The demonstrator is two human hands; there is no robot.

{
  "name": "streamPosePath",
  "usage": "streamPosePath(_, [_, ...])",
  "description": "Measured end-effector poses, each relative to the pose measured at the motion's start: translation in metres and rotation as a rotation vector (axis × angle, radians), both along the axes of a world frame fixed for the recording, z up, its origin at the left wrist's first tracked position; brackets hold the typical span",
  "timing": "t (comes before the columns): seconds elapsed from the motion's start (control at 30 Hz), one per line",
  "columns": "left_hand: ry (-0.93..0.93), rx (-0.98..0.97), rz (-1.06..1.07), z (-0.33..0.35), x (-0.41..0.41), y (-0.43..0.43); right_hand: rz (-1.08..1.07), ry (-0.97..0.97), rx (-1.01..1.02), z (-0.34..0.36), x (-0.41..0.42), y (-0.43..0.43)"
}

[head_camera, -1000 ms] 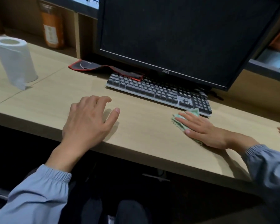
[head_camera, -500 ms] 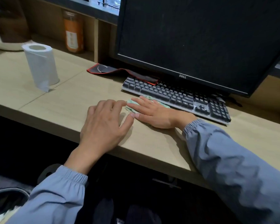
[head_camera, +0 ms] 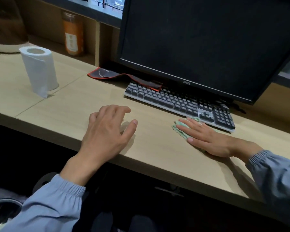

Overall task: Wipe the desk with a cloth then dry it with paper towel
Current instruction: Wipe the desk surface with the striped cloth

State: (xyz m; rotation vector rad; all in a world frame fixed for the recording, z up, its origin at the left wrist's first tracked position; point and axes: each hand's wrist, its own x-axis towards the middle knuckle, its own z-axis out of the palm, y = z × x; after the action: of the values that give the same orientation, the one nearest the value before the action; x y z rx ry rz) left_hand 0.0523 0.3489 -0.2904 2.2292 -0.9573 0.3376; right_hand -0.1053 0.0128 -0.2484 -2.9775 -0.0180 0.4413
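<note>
A light wooden desk (head_camera: 157, 148) fills the middle of the head view. My right hand (head_camera: 208, 136) lies flat on a small green cloth (head_camera: 178, 128), pressing it against the desk just in front of the keyboard's right half; most of the cloth is hidden under the palm. My left hand (head_camera: 107, 131) rests on the desk near its front edge, fingers spread, holding nothing. A white paper towel roll (head_camera: 39, 71) stands upright at the far left with a loose sheet hanging down.
A dark keyboard (head_camera: 179, 102) lies under a black monitor (head_camera: 208, 44). A black mouse pad with a red border (head_camera: 122, 77) is partly tucked under the monitor. An orange bottle (head_camera: 73, 36) stands in a back cubby. Dark space lies below the desk edge.
My right hand slid the cloth left until it met my left hand, then back right to the spot in front of the keyboard's right half. The left hand stayed put.
</note>
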Motion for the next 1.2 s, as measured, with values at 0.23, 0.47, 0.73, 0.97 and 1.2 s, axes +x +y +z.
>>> streamPosePath(0.23, [-0.062,-0.033,0.109,0.002,0.036,0.036,0.2,-0.031,0.016,0.001,0.094,0.06])
streamPosePath(0.47, [-0.07,-0.015,0.271,0.002,0.08,0.08,0.318,-0.048,-0.01,-0.005,0.206,0.147])
streamPosePath(0.73, [-0.081,-0.01,0.274,0.01,0.101,0.097,0.323,-0.045,-0.018,-0.003,0.214,0.183])
streamPosePath(0.97, [-0.045,-0.016,0.166,0.005,0.122,0.113,0.331,-0.029,0.035,-0.003,0.149,0.166])
streamPosePath(1.2, [-0.108,-0.118,0.094,0.002,0.133,0.114,0.085,-0.085,-0.034,-0.014,0.225,0.201])
